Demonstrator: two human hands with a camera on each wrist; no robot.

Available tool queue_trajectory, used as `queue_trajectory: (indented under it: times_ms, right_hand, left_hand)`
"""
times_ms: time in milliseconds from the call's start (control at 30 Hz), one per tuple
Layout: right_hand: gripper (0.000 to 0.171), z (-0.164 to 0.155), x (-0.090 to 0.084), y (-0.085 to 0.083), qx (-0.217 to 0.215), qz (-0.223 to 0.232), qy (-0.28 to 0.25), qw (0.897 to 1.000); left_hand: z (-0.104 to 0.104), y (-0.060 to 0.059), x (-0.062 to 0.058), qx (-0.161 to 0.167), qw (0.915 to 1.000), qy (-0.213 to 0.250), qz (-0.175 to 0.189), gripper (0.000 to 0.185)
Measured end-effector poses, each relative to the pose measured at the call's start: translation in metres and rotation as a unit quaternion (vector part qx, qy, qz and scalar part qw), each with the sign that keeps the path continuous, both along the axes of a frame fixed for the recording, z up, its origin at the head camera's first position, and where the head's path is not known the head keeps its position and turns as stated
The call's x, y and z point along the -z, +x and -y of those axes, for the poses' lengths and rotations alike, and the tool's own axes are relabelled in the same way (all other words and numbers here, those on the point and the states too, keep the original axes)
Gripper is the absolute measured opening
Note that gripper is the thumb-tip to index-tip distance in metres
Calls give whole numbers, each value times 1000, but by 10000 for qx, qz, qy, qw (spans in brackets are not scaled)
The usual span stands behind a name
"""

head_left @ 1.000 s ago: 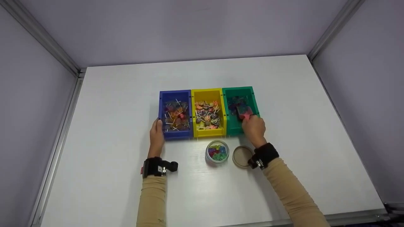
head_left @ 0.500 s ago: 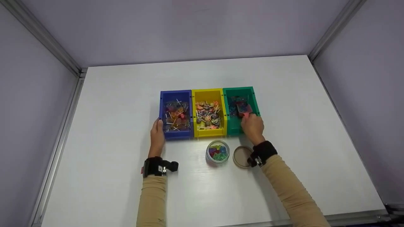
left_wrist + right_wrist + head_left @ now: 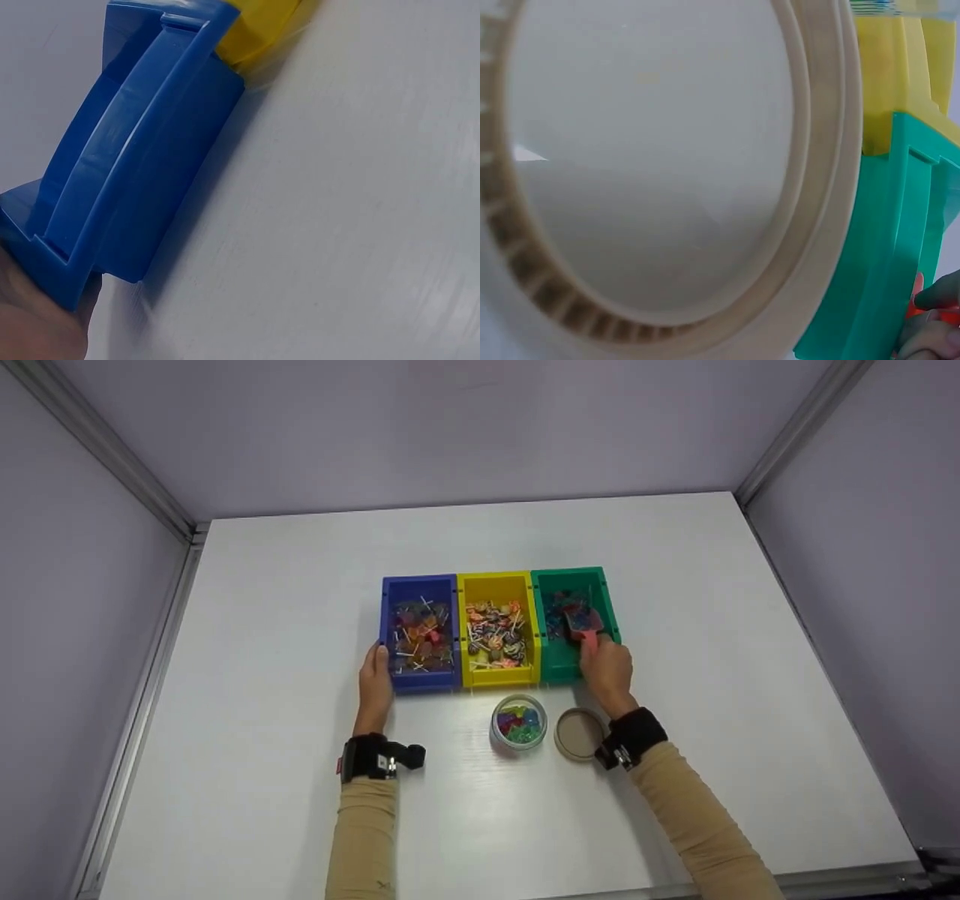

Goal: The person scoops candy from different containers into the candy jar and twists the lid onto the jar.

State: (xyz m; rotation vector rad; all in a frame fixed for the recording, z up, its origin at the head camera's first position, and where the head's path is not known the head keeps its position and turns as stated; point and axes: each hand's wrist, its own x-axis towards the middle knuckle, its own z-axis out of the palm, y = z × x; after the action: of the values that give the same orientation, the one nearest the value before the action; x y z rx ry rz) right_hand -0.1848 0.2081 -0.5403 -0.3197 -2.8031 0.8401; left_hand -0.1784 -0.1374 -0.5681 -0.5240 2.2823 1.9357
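My right hand (image 3: 607, 671) grips the handle of a small pink scoop (image 3: 590, 631) over the green bin (image 3: 561, 661), which holds clear bluish and red pieces. The scoop's bowl is among or just above them, with some pieces in it. My left hand (image 3: 373, 686) holds the near left corner of the blue bin (image 3: 420, 682), its thumb at the rim; most of its fingers are hidden. Lollipops (image 3: 421, 634) lie in the blue bin. In front of the bins stands an open jar (image 3: 519, 741) with colourful pieces inside. A round beige lid (image 3: 580, 733) lies beside it, under my right wrist.
Between the blue and green bins, joined in a row, is a yellow bin (image 3: 497, 678) with wrapped lollipops (image 3: 493, 634). The white table (image 3: 262, 660) has grey walls on its left, right and far sides. The lid (image 3: 829, 150) fills much of the right wrist view.
The scoop has shifted slightly within the green bin, and pieces now show in its bowl. My right hand has moved a little down and right. My left hand has stayed at the blue bin.
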Motion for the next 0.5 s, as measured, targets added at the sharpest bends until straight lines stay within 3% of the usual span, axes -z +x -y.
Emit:
queue_trajectory:
  times_ms: [500]
  right_hand:
    - [28, -10, -5, 19, -176, -482, -175, 9985]
  left_hand:
    - [-1, -1, 0, -31, 9997, -174, -152, 55]
